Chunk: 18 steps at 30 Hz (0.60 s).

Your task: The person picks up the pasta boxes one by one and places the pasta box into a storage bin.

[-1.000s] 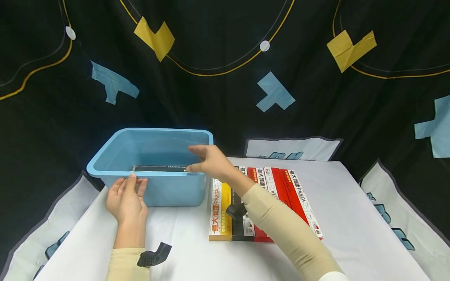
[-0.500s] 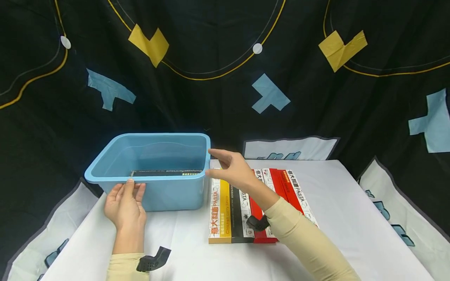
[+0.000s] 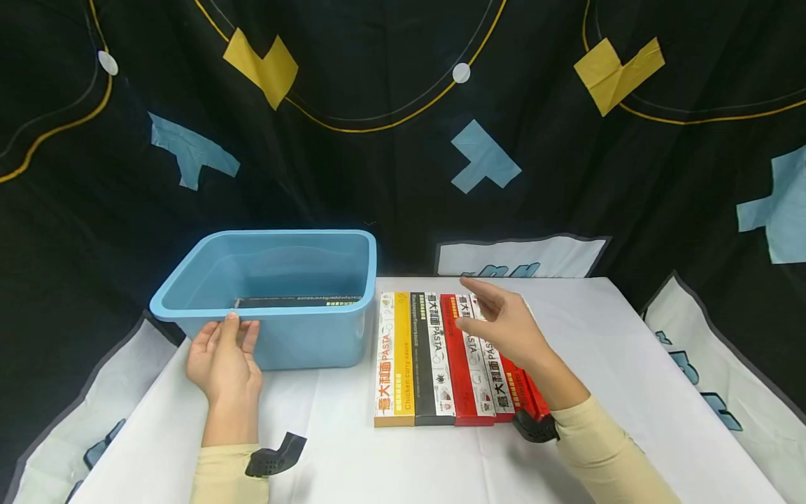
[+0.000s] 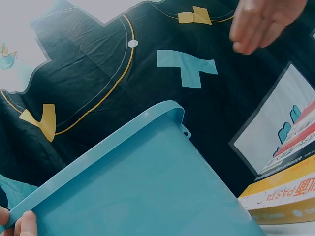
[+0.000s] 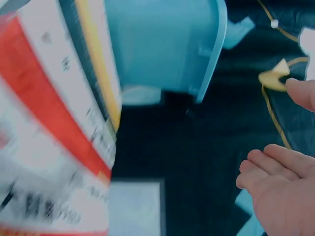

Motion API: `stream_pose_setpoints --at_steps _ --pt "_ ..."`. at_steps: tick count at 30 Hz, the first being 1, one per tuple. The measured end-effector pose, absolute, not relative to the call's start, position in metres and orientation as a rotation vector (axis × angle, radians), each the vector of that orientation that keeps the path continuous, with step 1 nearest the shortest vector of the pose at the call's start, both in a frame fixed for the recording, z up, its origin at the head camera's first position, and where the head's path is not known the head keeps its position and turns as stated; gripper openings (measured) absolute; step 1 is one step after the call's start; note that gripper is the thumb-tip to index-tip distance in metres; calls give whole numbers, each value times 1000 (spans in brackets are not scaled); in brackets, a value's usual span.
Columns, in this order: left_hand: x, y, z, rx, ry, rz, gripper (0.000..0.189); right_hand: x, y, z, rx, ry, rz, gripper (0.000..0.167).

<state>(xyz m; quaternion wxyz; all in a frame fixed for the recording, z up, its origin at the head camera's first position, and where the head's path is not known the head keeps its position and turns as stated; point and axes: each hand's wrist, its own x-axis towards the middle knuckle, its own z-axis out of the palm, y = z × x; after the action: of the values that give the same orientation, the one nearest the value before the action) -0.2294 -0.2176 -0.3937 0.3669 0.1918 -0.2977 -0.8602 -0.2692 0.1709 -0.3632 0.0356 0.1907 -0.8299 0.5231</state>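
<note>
A blue plastic bin [image 3: 315, 343] stands at the table's left. My left hand [image 3: 229, 364] pinches its front rim, thumb on top and fingers beneath; in the left wrist view the fingertips [image 4: 27, 223] show at that rim. Inside the bin lies a black pasta box [image 3: 296, 302], partly hidden by the front wall. My right hand [image 3: 513, 325] hovers over the right end of a row of pasta boxes [image 3: 434, 364], holding nothing, thumb and fingers spread apart. The row runs from yellow through black to red; the hand and forearm cover its right part. In the right wrist view the boxes are blurred.
A white cloth covers the table [image 3: 655, 392]. Behind it hangs a black curtain [image 3: 390, 182] with blue and yellow patches. The bin's right wall stands close to the yellow pasta box [image 3: 405, 364].
My right hand has moved right, out of the bin, past its right rim and over the pasta boxes. The left hand has stayed on the front rim.
</note>
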Motion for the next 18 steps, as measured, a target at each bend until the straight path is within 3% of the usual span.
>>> stream_pose_setpoints --at_steps 11,18 --pt "-230 -218 -394 514 -780 -2192 43 -243 239 -400 125 -2786 1303 80" --pt "-231 -216 -394 505 -795 -2182 38 -228 267 -426 19 -2949 1015 93"
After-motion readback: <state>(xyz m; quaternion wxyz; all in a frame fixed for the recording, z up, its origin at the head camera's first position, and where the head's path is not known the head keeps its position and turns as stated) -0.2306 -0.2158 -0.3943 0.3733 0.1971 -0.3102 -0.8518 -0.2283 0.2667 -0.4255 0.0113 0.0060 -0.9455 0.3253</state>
